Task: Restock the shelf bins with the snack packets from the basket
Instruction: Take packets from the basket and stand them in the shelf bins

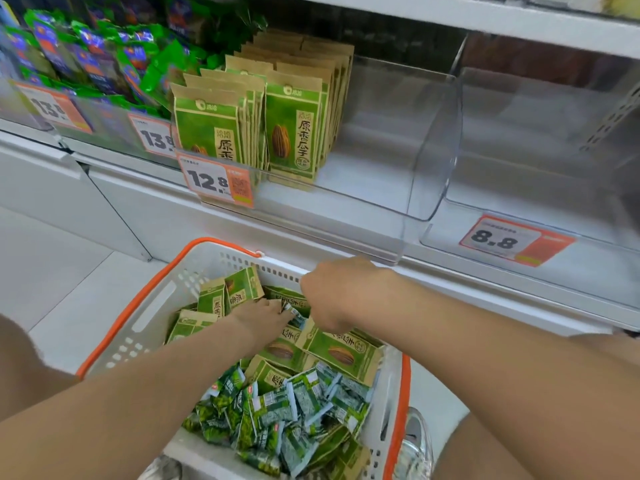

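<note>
Small green packets (277, 420) fill basket (152, 306); left hand (259, 318) flat, right hand (334, 294) grip unclear; tag (218, 181) 12.8

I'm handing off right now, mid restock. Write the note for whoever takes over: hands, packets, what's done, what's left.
Left hand: down in the basket, fingers stretched onto packets.
Right hand: curled over the seed packets; whether it grips one is hidden.
Done: 12.8 bin has two rows at its left side, the rest bare.
Left: seed packets and small green packets fill the basket; 8.8 bin holds nothing.

Green snack packets (343, 351) heaped in white basket (149, 317).
</note>
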`<state>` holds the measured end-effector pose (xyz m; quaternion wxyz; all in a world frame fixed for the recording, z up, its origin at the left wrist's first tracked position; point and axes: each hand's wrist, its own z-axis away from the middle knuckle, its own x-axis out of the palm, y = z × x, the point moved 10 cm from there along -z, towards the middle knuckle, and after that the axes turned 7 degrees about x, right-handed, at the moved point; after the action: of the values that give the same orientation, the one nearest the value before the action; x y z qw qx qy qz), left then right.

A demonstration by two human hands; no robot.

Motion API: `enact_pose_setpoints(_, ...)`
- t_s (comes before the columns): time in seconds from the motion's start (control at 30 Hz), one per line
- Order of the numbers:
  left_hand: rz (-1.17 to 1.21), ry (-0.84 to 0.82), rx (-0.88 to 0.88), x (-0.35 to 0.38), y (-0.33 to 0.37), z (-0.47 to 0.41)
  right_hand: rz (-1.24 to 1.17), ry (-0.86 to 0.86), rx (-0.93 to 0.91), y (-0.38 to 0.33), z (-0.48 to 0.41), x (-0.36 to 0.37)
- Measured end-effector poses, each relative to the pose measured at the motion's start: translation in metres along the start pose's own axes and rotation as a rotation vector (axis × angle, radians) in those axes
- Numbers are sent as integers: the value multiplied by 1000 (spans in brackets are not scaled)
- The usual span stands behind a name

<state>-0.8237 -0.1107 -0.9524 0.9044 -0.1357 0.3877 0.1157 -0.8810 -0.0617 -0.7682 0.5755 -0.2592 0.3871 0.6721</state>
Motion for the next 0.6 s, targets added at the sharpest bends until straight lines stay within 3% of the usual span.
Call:
enact_pose_setpoints(0.2,27,69,-85,-13,-11,-2,1,38,-50,0,-4,-4)
enact_pose_setpoints(0.4,460,161,-88,-35,-34,17,-87,59,-45,5,-4,-15)
enact_pose_setpoints(0.6,727,339,52,-103,-54,75,-65,99,-62,11,4,-28)
